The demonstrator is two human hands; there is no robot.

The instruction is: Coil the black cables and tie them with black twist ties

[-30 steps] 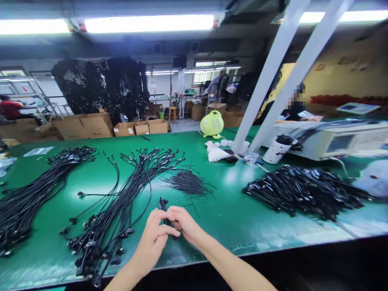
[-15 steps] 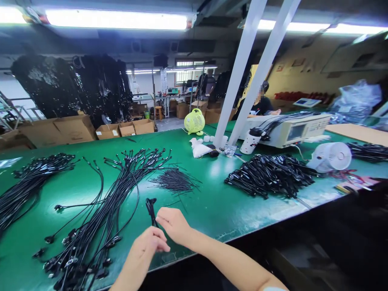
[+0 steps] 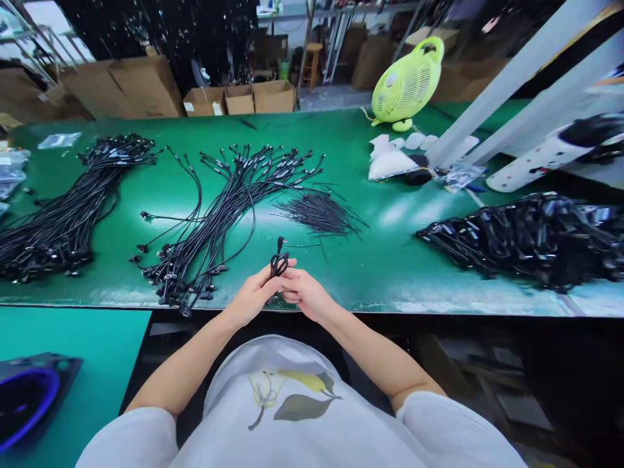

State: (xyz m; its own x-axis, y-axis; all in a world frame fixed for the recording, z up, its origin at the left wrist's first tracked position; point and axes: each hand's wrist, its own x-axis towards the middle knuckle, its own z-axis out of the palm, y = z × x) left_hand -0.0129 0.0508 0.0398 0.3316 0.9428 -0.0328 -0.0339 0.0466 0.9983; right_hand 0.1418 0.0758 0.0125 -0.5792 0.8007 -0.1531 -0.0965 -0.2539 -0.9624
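Note:
A short black cable [image 3: 279, 264], looped into a small bundle with a plug sticking up, is between my hands at the table's front edge. My left hand [image 3: 254, 296] is closed around its lower left side. My right hand [image 3: 306, 292] meets it from the right, with fingers curled against the bundle. The lower part of the cable is hidden by my fingers. Just beyond lies a pile of thin black ties [image 3: 319, 213], with a loose one near the plug. Left of my hands, straight black cables [image 3: 229, 211] with connectors at both ends lie in a spread bunch.
Another cable bunch [image 3: 73, 201] lies far left. A heap of bundled cables [image 3: 536, 240] covers the right side. Further back stand a green fan [image 3: 409, 84], a white bag [image 3: 390, 162], slanted posts [image 3: 507, 91] and a spotted bottle [image 3: 529, 161]. Cardboard boxes [image 3: 273, 97] stand behind the table.
The view has tilted down and now shows my shirt and the table's front edge. The looped cable has turned more upright, and both hands have come together around its lower part.

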